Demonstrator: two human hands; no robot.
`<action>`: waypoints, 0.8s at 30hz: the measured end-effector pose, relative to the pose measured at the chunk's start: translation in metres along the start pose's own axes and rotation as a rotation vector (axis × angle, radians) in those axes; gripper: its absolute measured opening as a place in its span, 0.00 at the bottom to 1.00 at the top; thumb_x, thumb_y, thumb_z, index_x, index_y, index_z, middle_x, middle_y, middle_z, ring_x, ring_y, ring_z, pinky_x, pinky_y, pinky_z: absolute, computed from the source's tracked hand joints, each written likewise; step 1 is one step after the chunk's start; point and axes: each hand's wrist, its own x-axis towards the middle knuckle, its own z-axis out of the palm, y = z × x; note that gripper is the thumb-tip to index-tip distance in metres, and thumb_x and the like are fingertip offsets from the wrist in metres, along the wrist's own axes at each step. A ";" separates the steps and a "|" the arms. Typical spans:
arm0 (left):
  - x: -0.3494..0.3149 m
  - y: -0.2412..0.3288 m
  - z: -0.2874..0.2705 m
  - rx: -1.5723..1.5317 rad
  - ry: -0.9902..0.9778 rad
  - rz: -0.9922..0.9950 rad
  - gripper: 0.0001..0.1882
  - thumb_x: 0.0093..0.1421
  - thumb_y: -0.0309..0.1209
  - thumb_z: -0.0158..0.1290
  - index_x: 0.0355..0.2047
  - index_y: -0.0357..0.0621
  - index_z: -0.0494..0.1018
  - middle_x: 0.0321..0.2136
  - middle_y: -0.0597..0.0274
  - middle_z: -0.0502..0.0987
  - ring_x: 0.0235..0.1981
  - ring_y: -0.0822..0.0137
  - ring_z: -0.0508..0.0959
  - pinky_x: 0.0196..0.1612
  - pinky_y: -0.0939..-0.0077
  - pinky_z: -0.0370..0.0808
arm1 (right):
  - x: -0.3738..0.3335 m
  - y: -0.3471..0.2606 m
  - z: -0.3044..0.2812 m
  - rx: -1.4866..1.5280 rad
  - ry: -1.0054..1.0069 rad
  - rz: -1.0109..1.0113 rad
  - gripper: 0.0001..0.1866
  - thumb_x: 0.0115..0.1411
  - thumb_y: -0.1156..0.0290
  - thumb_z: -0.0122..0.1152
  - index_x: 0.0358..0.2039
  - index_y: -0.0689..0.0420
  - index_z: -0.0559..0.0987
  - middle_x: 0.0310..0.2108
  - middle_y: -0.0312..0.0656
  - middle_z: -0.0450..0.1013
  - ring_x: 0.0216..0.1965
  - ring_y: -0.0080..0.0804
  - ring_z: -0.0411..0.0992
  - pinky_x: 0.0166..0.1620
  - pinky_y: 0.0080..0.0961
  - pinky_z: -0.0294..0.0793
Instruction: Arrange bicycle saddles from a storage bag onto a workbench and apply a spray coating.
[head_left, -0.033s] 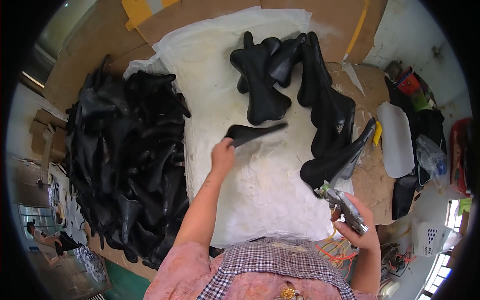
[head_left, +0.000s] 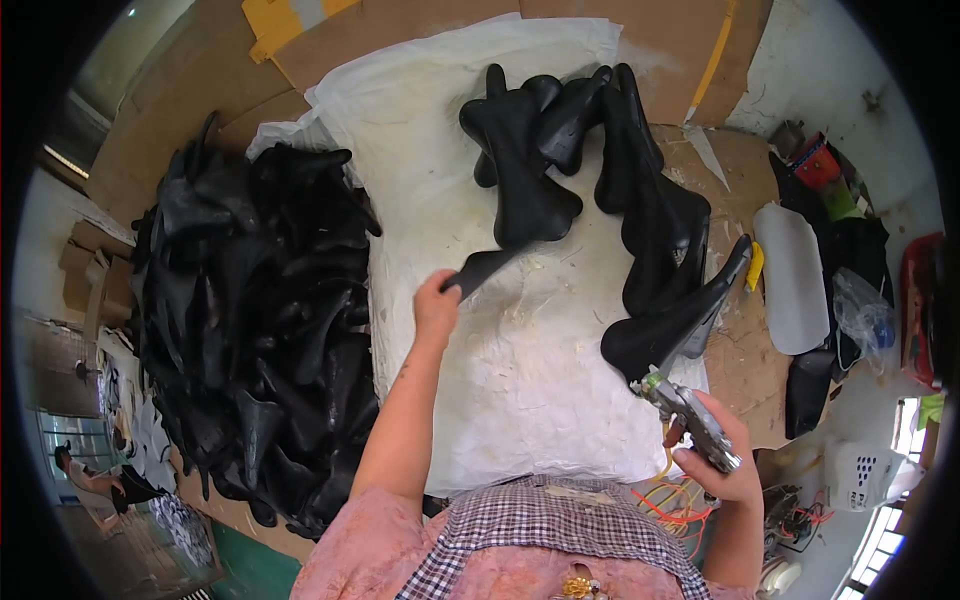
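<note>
My left hand (head_left: pixel 436 308) is closed around one end of a slim black bicycle saddle (head_left: pixel 484 270), held over the white-covered table. The saddle's far end is blurred and points up to the right, close to a standing group of saddles (head_left: pixel 520 165). In my right hand (head_left: pixel 738 478) is a metal spray gun (head_left: pixel 696 424) with a green part near its nozzle, gripped by the handle. Its nozzle end is beside the nearest saddle (head_left: pixel 660 340) of a row on the right. Whether the two touch I cannot tell.
A large heap of black saddles (head_left: pixel 250 340) lies on the left. White sheeting (head_left: pixel 540 400) covers the table, with cardboard (head_left: pixel 400 38) behind. On the right are a pale tray (head_left: pixel 792 280), a yellow object (head_left: pixel 754 268), a plastic bag (head_left: pixel 862 310) and coloured hoses (head_left: pixel 680 510).
The saddle in my left hand has swung, its far end shifting left and slightly up. My left hand has moved slightly left. My right hand and the spray gun have barely moved.
</note>
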 end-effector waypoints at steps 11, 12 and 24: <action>-0.001 0.007 0.042 -1.254 -0.125 -0.576 0.18 0.55 0.23 0.37 0.46 0.31 0.65 0.45 0.46 0.72 0.46 0.51 0.73 0.53 0.54 0.68 | 0.000 -0.035 0.002 0.229 0.174 -0.090 0.33 0.48 0.78 0.61 0.55 0.65 0.63 0.30 0.43 0.71 0.29 0.27 0.70 0.34 0.25 0.72; -0.005 0.000 0.043 -1.247 -0.131 -0.599 0.19 0.56 0.23 0.37 0.47 0.31 0.65 0.45 0.47 0.72 0.46 0.51 0.73 0.53 0.55 0.69 | 0.002 -0.039 0.003 0.246 0.214 -0.135 0.33 0.48 0.77 0.61 0.56 0.66 0.62 0.32 0.43 0.71 0.30 0.27 0.70 0.34 0.25 0.72; 0.013 -0.028 0.015 -0.507 -0.135 -0.498 0.27 0.42 0.17 0.39 0.47 0.34 0.70 0.39 0.53 0.74 0.42 0.60 0.74 0.46 0.68 0.71 | 0.054 -0.059 0.011 0.056 0.194 -0.058 0.31 0.50 0.75 0.61 0.55 0.66 0.63 0.32 0.40 0.71 0.31 0.24 0.70 0.36 0.20 0.71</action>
